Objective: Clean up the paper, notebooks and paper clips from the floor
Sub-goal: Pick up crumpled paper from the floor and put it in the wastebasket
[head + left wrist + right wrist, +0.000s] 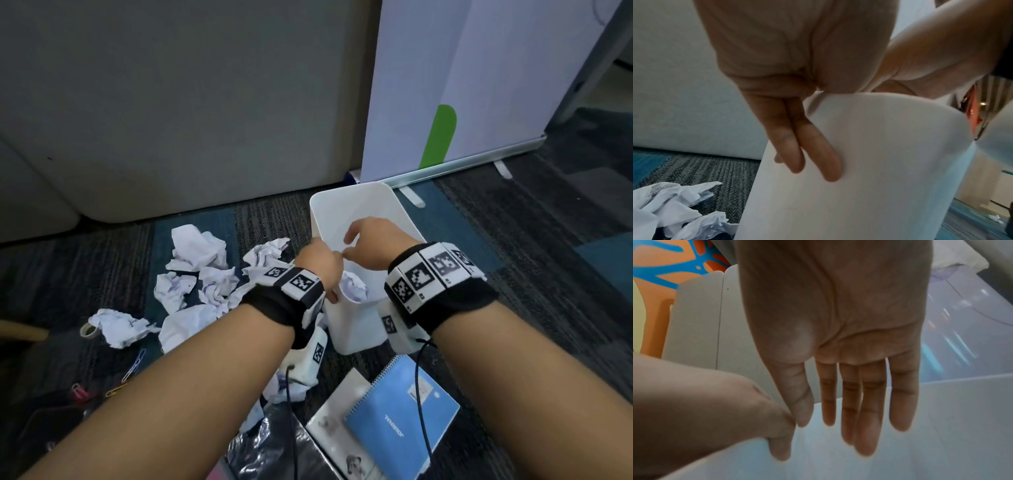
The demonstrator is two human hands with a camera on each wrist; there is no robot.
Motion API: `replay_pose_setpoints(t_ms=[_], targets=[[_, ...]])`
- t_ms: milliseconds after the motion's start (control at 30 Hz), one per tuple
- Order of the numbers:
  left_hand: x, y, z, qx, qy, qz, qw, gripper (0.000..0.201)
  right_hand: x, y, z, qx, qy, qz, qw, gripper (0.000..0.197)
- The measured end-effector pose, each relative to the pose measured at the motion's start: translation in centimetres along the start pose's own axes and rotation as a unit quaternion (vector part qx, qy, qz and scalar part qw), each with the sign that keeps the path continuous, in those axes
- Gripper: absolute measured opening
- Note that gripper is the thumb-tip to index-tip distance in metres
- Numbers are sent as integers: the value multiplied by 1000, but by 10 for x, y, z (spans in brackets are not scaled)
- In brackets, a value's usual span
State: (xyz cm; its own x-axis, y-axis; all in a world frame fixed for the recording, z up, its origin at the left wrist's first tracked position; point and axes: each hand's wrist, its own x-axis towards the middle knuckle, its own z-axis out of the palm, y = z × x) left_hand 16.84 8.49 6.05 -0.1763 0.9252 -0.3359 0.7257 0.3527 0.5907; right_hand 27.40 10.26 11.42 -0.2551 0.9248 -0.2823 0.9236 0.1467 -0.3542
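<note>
A white bin (352, 195) stands on the carpet with one crumpled paper ball (354, 286) inside. My left hand (318, 263) grips the bin's near-left rim; its fingers (813, 146) lie flat down the outer wall (879, 162). My right hand (370, 243) hovers over the bin's mouth, empty, with its fingers (869, 418) straight. Several crumpled papers (198, 250) lie on the floor left of the bin. A blue spiral notebook (400, 411) and a white notebook (339, 407) lie near me, with coloured paper clips (135, 365) at the left.
A grey sofa (171, 102) backs the scene and a white standing panel (462, 85) rises behind the bin at the right. A tape roll (88, 330) lies by the leftmost paper. A black plastic bag (267, 442) lies between my forearms.
</note>
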Motion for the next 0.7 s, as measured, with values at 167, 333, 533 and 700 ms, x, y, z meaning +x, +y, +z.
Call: replay_pose_setpoints(t_ms=[167,333,533,700], targets=[[-1,-4,-8,61,-2,3,998,37,-1,-13,5,13,-18,-28,999,24],[-9,-17,-15,5,-2,9,1000,37,1,-20,8,-1,-3,-36,999,23],[-11,-68,-40,-53,-7,-1,999,48,-6,-40,-12,1,43,-78,996,21],[-23,-139,-20,153,-169,-5,974,40,-21,-66,-17,8,48,-128,991,18]])
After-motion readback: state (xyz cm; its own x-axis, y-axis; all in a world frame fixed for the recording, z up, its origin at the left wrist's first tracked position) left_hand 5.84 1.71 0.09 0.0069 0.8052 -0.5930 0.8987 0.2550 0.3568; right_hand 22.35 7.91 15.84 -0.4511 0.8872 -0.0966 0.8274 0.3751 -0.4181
